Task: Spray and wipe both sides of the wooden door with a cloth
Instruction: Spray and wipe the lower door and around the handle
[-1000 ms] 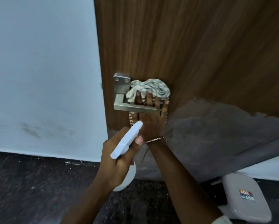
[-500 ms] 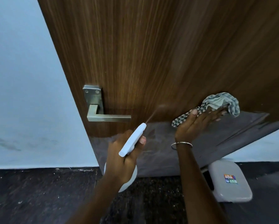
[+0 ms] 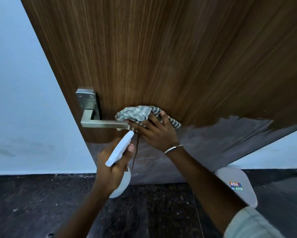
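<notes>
Wooden door [image 3: 161, 57] stands in front of me, its brown grain filling most of what I can see, with a pale wall [image 3: 24, 100] at its left edge and a dark speckled floor [image 3: 41, 203] below. The person works at handle height. Their right hand [image 3: 156, 133] presses a grey striped cloth [image 3: 135, 113] against the wood just beside the free end of the metal lever handle [image 3: 99, 124], fingers laid fairly flat across the bunched fabric, a thin bracelet [image 3: 173, 148] at the wrist. Their left hand [image 3: 110, 170] is wrapped round a white spray bottle [image 3: 120, 152], held just below the cloth with its nozzle aimed up at the door.

By my reckoning the job is mid-course: this face is being wiped around the handle. I see no clear wet sheen on the wood above, so I cannot tell whether that part is done. The grey lower panel [image 3: 213, 143] looks streaky and dull, which suggests it still wants a pass. The door's other face is hidden from here, so that side may remain as well. A white stool [image 3: 237, 186] sits on the floor near the door's bottom corner.
</notes>
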Demonstrator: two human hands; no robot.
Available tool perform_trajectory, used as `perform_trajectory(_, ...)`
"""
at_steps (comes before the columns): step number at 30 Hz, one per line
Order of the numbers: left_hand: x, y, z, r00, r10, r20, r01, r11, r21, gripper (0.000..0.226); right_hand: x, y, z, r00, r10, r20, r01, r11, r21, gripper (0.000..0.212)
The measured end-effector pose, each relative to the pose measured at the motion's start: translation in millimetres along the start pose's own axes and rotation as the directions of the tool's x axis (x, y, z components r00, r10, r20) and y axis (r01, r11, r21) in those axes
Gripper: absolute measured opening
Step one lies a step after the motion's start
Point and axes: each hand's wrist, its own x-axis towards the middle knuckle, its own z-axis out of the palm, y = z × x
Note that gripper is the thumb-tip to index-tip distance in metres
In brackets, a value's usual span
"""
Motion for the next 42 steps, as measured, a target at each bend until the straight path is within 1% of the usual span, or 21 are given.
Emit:
perform_trajectory(1,-1.4,1.7,2.9,1.0,0.002,-0.005,-0.002,1.0,0.008,0.016,-15.2,15.5,-0.4,0.996,-0.079,0.034,0.08,0.997,-0.009,0.046)
perform_trajectory(2,-3.4,3.5,5.9,1.0,0.002,-0.008,-0.002,1.0,0.011,0.012,-33.1,32.7,-2.8,0.992,-0.111,0.065,0.111,0.994,0.011,0.048)
perform_trajectory(3,-5.1,5.8,8.9,1.0,-0.003,-0.015,0.003,1.0,0.011,0.013,-51.7,51.3,-7.4,0.992,-0.093,0.088,0.091,0.996,0.021,0.051)
perform_trajectory(5,-8.4,13.5,17.2,0.999,-0.028,-0.037,0.029,0.999,0.017,0.015,-86.9,90.3,-21.8,0.988,0.093,0.125,-0.093,0.996,0.001,0.053)
perform_trajectory(8,-13.3,35.1,32.3,0.998,-0.039,-0.058,0.039,0.999,-0.005,0.011,-112.0,129.9,-38.2,0.89,0.433,0.147,-0.432,0.901,-0.037,0.045)
perform_trajectory(10,-17.2,48.7,42.7,0.997,-0.034,-0.074,0.033,0.999,-0.011,0.008,-101.2,128.3,-41.4,0.826,0.548,0.134,-0.552,0.834,-0.01,0.048)
perform_trajectory(11,-19.7,54.1,48.3,0.996,-0.034,-0.082,0.033,0.999,-0.012,0.008,-89.5,119.6,-41.1,0.808,0.575,0.132,-0.582,0.813,0.018,0.049)
perform_trajectory(12,-22.3,57.3,53.1,0.995,-0.032,-0.092,0.032,0.999,-0.008,0.009,-73.7,107.2,-41.0,0.812,0.57,0.129,-0.58,0.813,0.057,0.049)
perform_trajectory(13,-24.3,58.4,56.4,0.995,-0.033,-0.098,0.033,0.999,0.005,0.01,-54.6,92.2,-39.3,0.841,0.528,0.121,-0.539,0.836,0.097,0.05)
perform_trajectory(15,-31.8,57.8,67.0,0.992,-0.048,-0.115,0.051,0.998,0.026,0.017,-18.3,62.8,-33.8,0.928,0.367,0.072,-0.373,0.912,0.171,0.05)
perform_trajectory(16,-34.9,58.4,72.5,0.99,-0.055,-0.127,0.058,0.998,0.021,0.019,-3.0,50.6,-31.0,0.954,0.299,0.033,-0.3,0.933,0.198,0.048)
perform_trajectory(19,-41.7,59.3,89.6,0.987,-0.063,-0.147,0.069,0.997,0.034,0.022,12.4,46.7,-23.7,0.987,0.15,-0.062,-0.137,0.974,0.181,0.045)
perform_trajectory(22,-42.6,62.2,111.1,0.985,-0.059,-0.162,0.066,0.997,0.039,0.03,-30.0,95.9,-23.2,0.995,-0.096,-0.04,0.099,0.991,0.088,0.048)
perform_trajectory(23,-42.2,61.9,117.4,0.985,-0.055,-0.165,0.062,0.997,0.038,0.029,-49.0,117.7,-22.2,0.989,-0.143,-0.034,0.145,0.986,0.08,0.049)
perform_trajectory(27,-38.0,63.3,150.1,0.99,-0.045,-0.134,0.044,0.999,-0.008,0.026,-144.9,222.8,-38.3,0.982,-0.182,0.044,0.181,0.983,0.022,0.051)
perform_trajectory(29,-37.6,61.9,163.5,0.992,-0.048,-0.118,0.045,0.999,-0.028,0.031,-191.7,274.6,-48.9,0.982,-0.163,0.092,0.167,0.986,-0.031,0.061)
perform_trajectory(31,-38.6,61.2,174.5,0.993,-0.04,-0.108,0.037,0.999,-0.027,0.032,-220.0,300.6,-52.7,0.98,-0.125,0.153,0.142,0.984,-0.107,0.068)
perform_trajectory(34,-44.0,61.2,183.4,0.993,-0.045,-0.112,0.041,0.998,-0.037,0.029,-231.4,287.7,-44.8,0.972,-0.037,0.232,0.069,0.989,-0.132,0.067)
perform_trajectory(37,-50.4,60.0,184.9,0.992,-0.032,-0.119,0.028,0.999,-0.034,0.023,-200.6,243.6,-37.8,0.979,0.011,0.206,0.0,0.999,-0.054,0.067)
perform_trajectory(39,-56.4,57.7,184.2,0.991,-0.049,-0.126,0.048,0.999,-0.012,0.023,-161.5,207.7,-34.8,0.985,-0.065,0.159,0.06,0.998,0.035,0.061)
perform_trajectory(42,-59.9,54.5,178.5,0.989,-0.066,-0.134,0.068,0.998,0.004,0.024,-97.9,157.9,-26.6,0.975,-0.221,0.022,0.219,0.975,0.045,0.06)
